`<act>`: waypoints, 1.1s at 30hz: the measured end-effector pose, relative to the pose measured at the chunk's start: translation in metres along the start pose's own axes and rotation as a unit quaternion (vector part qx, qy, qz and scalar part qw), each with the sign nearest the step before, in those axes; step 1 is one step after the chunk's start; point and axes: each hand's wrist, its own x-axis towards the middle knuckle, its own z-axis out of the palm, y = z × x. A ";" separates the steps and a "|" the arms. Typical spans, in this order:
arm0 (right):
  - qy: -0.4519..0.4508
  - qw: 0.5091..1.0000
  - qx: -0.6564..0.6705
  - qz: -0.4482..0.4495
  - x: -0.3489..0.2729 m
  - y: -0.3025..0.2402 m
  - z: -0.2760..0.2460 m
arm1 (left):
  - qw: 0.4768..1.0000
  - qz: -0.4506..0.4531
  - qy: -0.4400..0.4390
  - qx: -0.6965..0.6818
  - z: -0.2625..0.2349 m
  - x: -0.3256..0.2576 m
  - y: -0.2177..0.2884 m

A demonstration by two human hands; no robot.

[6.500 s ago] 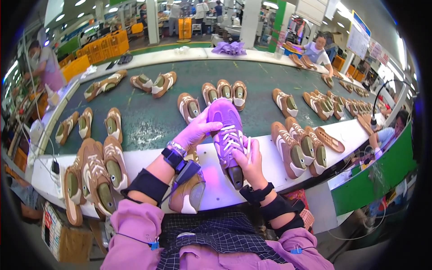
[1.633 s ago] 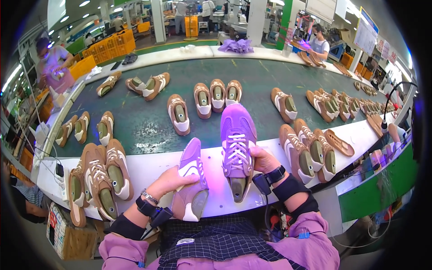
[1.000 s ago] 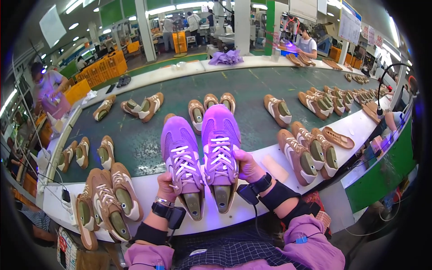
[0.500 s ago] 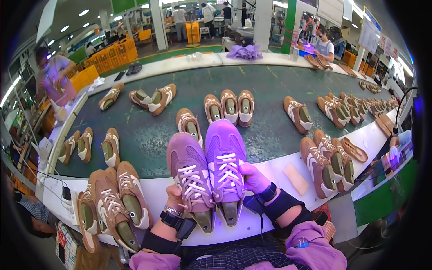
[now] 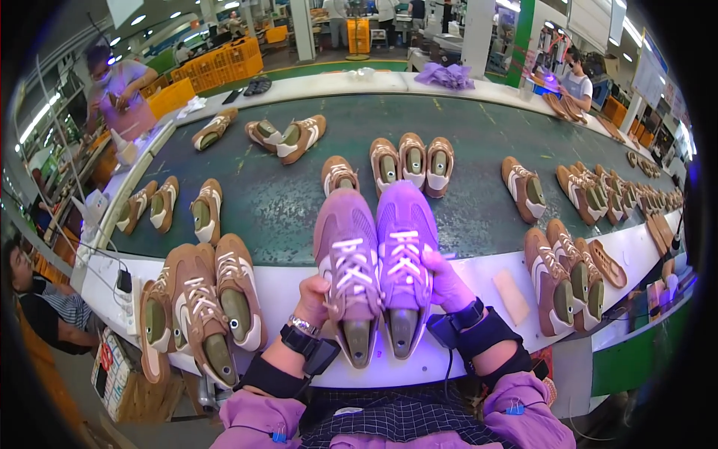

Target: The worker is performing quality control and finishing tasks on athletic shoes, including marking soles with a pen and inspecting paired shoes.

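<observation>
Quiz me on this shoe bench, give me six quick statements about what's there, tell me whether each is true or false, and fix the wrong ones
1. The left hand holds the left sneaker. True.
2. The right hand is empty. False: it holds the right sneaker.
3. The held sneakers' toes point toward the camera. False: they point away.
4. The bundled purple cloth lies on the far white ledge. True.
5. Both held sneakers are unlaced. False: both have laces.
6. A brown shoe sole lies right of the sneakers grouped on the right. True.
</observation>
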 end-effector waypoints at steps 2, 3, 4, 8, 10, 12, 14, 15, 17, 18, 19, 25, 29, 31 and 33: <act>0.030 0.999 0.021 -0.039 0.007 -0.004 0.011 | 0.996 0.049 0.072 0.036 0.011 0.004 0.005; 0.028 0.997 0.033 -0.067 0.013 -0.009 0.015 | 0.990 0.099 0.094 0.035 0.017 0.009 0.007; 0.041 0.994 0.041 -0.088 0.018 -0.016 0.022 | 0.976 0.165 0.129 0.051 0.003 0.011 0.014; 0.094 0.966 0.146 -0.192 0.018 -0.036 0.011 | 0.955 0.264 0.137 0.010 0.039 0.028 0.040; 0.115 0.959 0.126 -0.227 0.015 -0.037 0.010 | 0.952 0.286 0.112 -0.009 0.047 0.029 0.041; 0.172 0.953 0.079 -0.235 0.013 -0.029 0.001 | 0.945 0.295 0.137 -0.007 0.039 0.027 0.041; 0.191 0.948 0.080 -0.240 0.011 -0.016 0.001 | 0.934 0.309 0.181 -0.008 0.032 0.024 0.036; 0.209 0.943 0.082 -0.246 0.012 -0.012 0.001 | 0.934 0.308 0.179 -0.010 0.030 0.026 0.035; 0.231 0.941 0.080 -0.236 0.009 -0.007 0.007 | 0.924 0.302 0.233 0.010 0.025 0.019 0.029; 0.251 0.936 0.082 -0.233 0.011 -0.007 0.007 | 0.921 0.281 0.268 0.014 0.019 0.019 0.032; 0.269 0.931 0.083 -0.234 0.013 -0.008 0.006 | 0.921 0.280 0.271 0.011 0.018 0.021 0.031; 0.285 0.927 0.085 -0.227 0.012 -0.003 0.003 | 0.905 0.281 0.317 0.028 0.021 0.027 0.026; 0.305 0.919 0.073 -0.238 0.012 -0.002 0.004 | 0.910 0.278 0.307 0.027 0.023 0.027 0.025; 0.297 0.921 0.074 -0.242 0.011 -0.001 0.004 | 0.914 0.274 0.298 0.020 0.022 0.027 0.024; 0.297 0.919 0.074 -0.248 0.010 0.000 0.003 | 0.915 0.271 0.298 0.018 0.022 0.027 0.023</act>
